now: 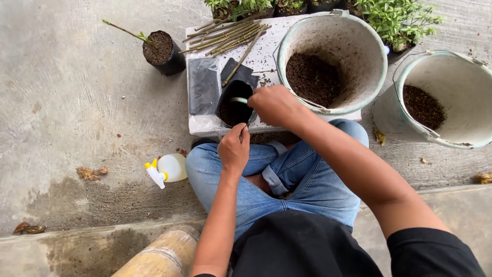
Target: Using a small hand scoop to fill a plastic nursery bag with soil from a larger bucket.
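Note:
A small black nursery bag (234,105) part-filled with dark soil stands on a white slab (266,54) in front of my crossed legs. My left hand (234,149) pinches the bag's near rim. My right hand (275,104) is closed around a small scoop whose pale handle (239,100) shows over the bag's mouth. A pale bucket (333,56) with dark soil inside leans on the slab just right of my right hand.
A second soil bucket (446,97) sits at the right. A bundle of cut stems (225,37) and flat black bags (204,84) lie on the slab. A filled bag with a cutting (161,51) stands at the left, a spray bottle (166,169) near my knee, potted seedlings (397,18) behind.

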